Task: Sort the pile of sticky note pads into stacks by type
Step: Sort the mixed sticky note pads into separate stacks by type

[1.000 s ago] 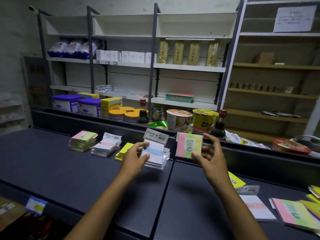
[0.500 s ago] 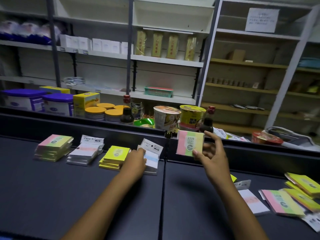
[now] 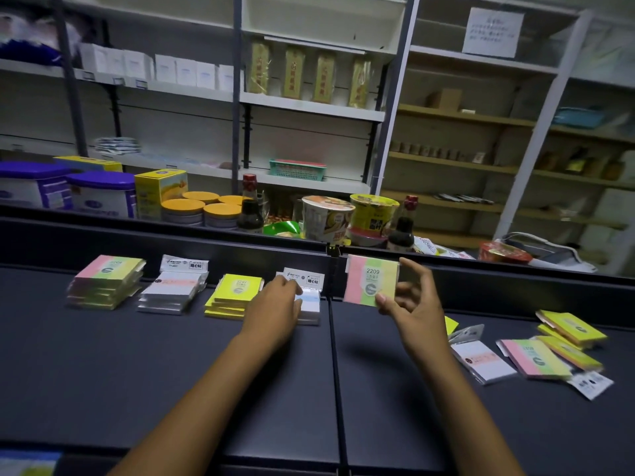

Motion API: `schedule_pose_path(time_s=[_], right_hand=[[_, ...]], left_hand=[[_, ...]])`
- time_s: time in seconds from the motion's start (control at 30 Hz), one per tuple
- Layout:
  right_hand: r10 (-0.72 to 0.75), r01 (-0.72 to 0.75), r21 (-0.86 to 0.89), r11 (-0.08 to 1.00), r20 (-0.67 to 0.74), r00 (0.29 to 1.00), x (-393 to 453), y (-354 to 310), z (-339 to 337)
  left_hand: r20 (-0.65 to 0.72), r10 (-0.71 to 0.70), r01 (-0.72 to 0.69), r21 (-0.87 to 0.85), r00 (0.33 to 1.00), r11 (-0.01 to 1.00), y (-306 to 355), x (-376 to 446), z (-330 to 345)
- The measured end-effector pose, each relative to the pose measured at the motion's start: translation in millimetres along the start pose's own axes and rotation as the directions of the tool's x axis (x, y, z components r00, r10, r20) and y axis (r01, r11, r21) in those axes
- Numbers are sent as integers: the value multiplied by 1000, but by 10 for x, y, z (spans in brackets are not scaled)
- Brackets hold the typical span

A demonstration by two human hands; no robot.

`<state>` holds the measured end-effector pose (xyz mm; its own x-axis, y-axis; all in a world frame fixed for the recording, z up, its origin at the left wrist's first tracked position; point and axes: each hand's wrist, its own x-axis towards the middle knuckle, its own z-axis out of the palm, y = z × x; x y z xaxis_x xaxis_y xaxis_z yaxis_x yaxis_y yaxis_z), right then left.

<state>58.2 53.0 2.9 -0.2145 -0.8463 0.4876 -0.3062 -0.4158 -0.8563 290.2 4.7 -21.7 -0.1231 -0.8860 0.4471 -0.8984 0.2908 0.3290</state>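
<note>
Several stacks stand along the back of the dark shelf: a pink-green-yellow stack [image 3: 104, 282], a white stack with a pink band [image 3: 173, 290], a yellow stack [image 3: 233, 293] and a white stack with a blue band [image 3: 309, 297]. My left hand [image 3: 275, 305] rests on the blue-band stack, fingers laid over its top pad. My right hand [image 3: 410, 298] pinches a pink-green-yellow pad [image 3: 369, 285] marked 2209, held upright above the shelf. Unsorted pads lie at the right: a white one [image 3: 482, 360], a tri-colour one [image 3: 534, 360] and yellow ones [image 3: 570, 329].
A raised black rail [image 3: 206, 245] runs behind the stacks. Beyond it stand tubs, yellow-lidded tins, sauce bottles and noodle cups [image 3: 326, 218]. A seam [image 3: 335, 355] divides the shelf surface into two panels. Metal shelving fills the background.
My left hand has set the blue-band pad down on its stack and stays on it. The right hand keeps the tri-colour pad raised. The view has swung right, showing more loose pads.
</note>
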Motion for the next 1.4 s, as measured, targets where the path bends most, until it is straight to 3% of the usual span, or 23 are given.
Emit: schedule_pose_path(time_s=[0.13, 0.3, 0.77, 1.03, 1.4], right_hand=[[-7, 6, 48, 999, 22, 1000, -121, -141, 36], [-53, 42, 119, 992, 92, 994, -271, -312, 190], [-113, 78, 198, 977, 168, 979, -657, -752, 878], [-111, 74, 189, 979, 194, 975, -823, -1046, 1866], [-81, 55, 117, 992, 227, 971, -791, -1266, 3434]], left_hand=[[4, 50, -50, 2, 999, 999, -28, -153, -331], [-64, 4, -1, 55, 998, 998, -45, -441, -749], [-88, -94, 113, 241, 992, 964, -728, -1013, -1616], [-64, -155, 167, 353, 986, 921, -1719, -1135, -2011], [-56, -140, 150, 288, 989, 946, -3064, -1035, -2404]])
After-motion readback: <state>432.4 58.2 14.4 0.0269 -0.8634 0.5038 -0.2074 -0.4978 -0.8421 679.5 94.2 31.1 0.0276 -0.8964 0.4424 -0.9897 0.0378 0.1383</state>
